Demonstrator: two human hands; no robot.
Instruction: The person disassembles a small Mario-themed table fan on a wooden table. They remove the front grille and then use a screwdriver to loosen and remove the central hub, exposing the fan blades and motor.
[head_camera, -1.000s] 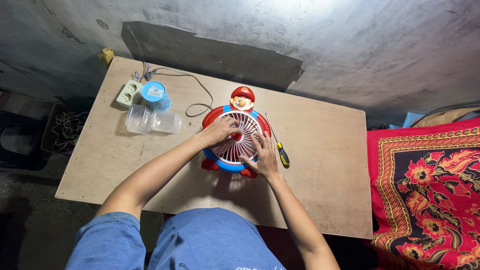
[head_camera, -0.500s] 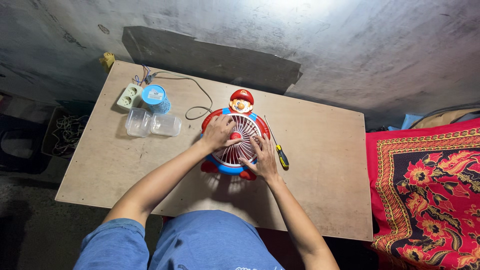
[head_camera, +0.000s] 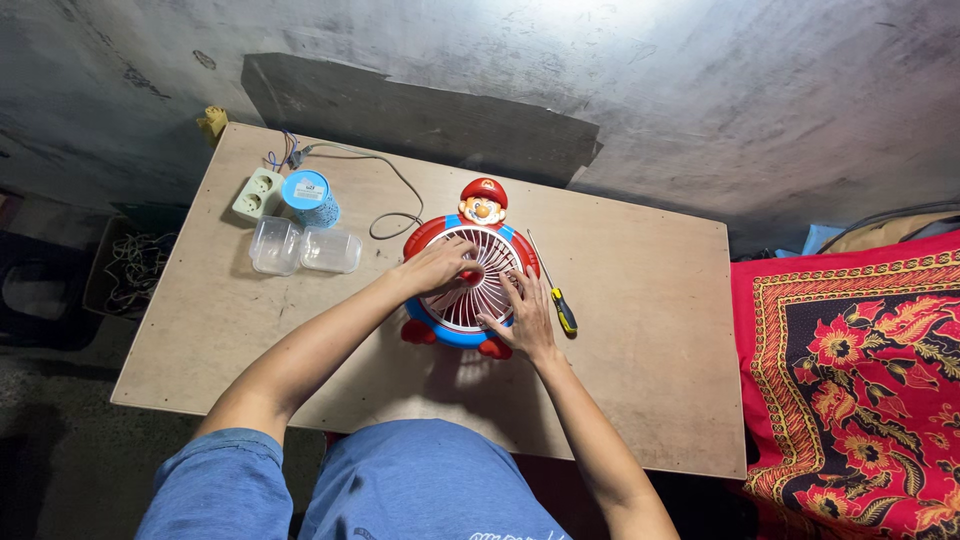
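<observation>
A small toy fan (head_camera: 470, 285) shaped like a cartoon figure with a red cap lies flat on the wooden table (head_camera: 640, 330), its white grille facing up. My left hand (head_camera: 435, 265) rests on the left part of the grille with fingers reaching toward the red centre hub. My right hand (head_camera: 525, 315) presses flat on the lower right of the grille, fingers spread. A screwdriver (head_camera: 556, 290) with a yellow and black handle lies just to the right of the fan.
At the table's far left stand a pale green power socket (head_camera: 257, 192), a blue cylindrical tub (head_camera: 309, 197) and two clear plastic containers (head_camera: 303, 247). A thin cable (head_camera: 395, 185) runs to the fan. A red patterned cloth (head_camera: 850, 370) lies to the right.
My left hand has shifted slightly on the grille, its fingers now stretched toward the hub. My right hand stays in place.
</observation>
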